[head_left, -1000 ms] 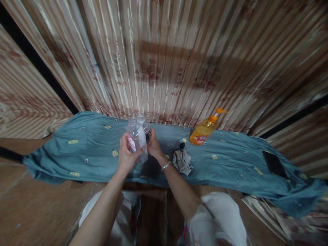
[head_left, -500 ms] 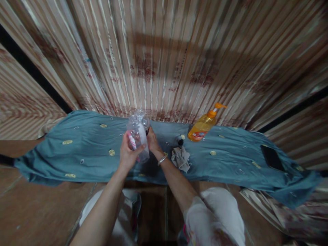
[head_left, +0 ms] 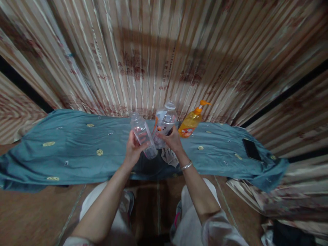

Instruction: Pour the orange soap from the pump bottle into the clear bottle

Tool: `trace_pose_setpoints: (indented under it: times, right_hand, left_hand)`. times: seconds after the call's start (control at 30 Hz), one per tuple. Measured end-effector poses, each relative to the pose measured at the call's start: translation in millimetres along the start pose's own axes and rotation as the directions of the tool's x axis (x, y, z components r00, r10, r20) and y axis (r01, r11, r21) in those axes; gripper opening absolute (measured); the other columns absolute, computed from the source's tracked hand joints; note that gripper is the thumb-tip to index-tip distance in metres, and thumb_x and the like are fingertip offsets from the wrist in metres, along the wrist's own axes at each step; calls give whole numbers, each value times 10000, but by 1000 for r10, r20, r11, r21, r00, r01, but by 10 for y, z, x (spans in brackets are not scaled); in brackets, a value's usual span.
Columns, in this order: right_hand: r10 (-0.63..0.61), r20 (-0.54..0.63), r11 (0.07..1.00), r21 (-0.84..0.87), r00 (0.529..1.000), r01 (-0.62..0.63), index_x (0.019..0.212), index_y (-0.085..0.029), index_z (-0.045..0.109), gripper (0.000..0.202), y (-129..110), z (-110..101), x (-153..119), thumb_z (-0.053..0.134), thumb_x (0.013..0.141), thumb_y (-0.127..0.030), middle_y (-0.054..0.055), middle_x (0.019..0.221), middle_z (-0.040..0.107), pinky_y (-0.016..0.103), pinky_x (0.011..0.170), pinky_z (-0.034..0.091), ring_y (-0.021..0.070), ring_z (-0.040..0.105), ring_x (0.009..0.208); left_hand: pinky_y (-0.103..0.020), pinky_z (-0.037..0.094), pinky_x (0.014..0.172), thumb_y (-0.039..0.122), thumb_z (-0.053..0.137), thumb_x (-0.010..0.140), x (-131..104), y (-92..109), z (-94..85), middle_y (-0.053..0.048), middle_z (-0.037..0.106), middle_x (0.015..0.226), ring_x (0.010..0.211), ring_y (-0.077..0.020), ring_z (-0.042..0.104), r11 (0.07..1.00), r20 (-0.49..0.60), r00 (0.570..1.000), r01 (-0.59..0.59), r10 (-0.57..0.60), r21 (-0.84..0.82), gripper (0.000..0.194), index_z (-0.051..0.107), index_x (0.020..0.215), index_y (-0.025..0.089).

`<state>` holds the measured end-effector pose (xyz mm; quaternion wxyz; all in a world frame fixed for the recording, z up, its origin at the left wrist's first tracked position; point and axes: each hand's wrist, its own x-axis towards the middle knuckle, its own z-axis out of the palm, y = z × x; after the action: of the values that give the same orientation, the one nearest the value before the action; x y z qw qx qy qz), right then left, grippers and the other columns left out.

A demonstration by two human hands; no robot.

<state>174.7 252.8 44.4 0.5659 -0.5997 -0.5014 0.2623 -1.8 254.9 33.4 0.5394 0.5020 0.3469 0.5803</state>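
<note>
My left hand point(head_left: 134, 150) is wrapped round a slim clear plastic bottle point(head_left: 143, 133), which leans to the left with its open neck up. In my right hand point(head_left: 173, 139) is a wider clear bottle point(head_left: 166, 119) with orange and dark printed marks, its neck also uncapped. The two bottles are close side by side above the cloth, their necks apart. Behind my right hand lies a crumpled greyish cloth point(head_left: 169, 157), partly hidden. An orange pump bottle point(head_left: 191, 123) of yellow liquid stands just right of the wider bottle.
A blue-green cloth point(head_left: 77, 147) with yellow patterns covers the low table. A black phone point(head_left: 251, 149) lies toward its right end. Striped curtains point(head_left: 148, 61) hang right behind and at both sides, with dark poles at the corners.
The two bottles, overlapping before, are now apart. My right hand has moved right with the wider bottle, which now hides part of the crumpled cloth. The view has shifted slightly right.
</note>
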Motion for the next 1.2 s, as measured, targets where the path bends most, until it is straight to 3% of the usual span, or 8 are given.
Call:
trace_pose_setpoints:
  times: [0.23,0.43,0.7,0.87,1.03,1.2]
  right_hand:
    - [71,-151,995,76,986,-60,978,-195,566,623,-72,-780,-247,829,469,-439,56,953,714,366,761,517,219,656,835]
    - [130,-202,984,147,971,-102,969,-188,590,559,95,-1168,-425,818,514,-418,56,971,714,391,822,505,217,650,859]
    - [271,-202,913,365,941,-185,865,-209,609,445,263,-1333,-568,806,504,-380,5,821,706,365,773,519,183,646,746]
    - [328,-174,875,426,929,-229,723,-236,588,317,355,-1406,-636,737,526,-435,-3,695,677,374,731,529,191,643,679]
    - [372,-137,850,447,918,-278,700,-240,599,320,401,-1364,-683,715,532,-486,3,660,675,387,698,538,206,644,653]
    - [378,-100,852,428,921,-303,733,-230,612,366,292,-1326,-700,753,497,-471,-1,652,676,361,646,533,193,634,605]
  left_hand:
    - [-391,481,966,305,846,483,65,-263,353,-11,624,999,1039,-218,620,998,33,998,61,-61,6,784,491,1178,240]
    - [-339,509,860,306,845,505,77,-490,654,-57,624,1124,1075,-230,602,989,72,992,96,-104,109,808,471,1217,226]
    - [-408,475,952,325,848,530,99,-775,846,-88,616,1173,1118,-254,591,977,156,982,75,-107,199,858,426,1269,209]
    - [-451,446,1004,343,845,542,112,-855,853,-109,586,1238,1168,-269,567,977,202,973,69,-110,200,905,391,1313,206]
    - [-454,433,1026,305,823,558,77,-896,840,-128,542,1309,1224,-276,527,975,231,969,41,-92,218,916,360,1341,201]
    - [-438,464,989,293,819,564,54,-923,774,-115,580,1262,1187,-269,557,960,289,955,-24,-60,278,920,363,1358,200]
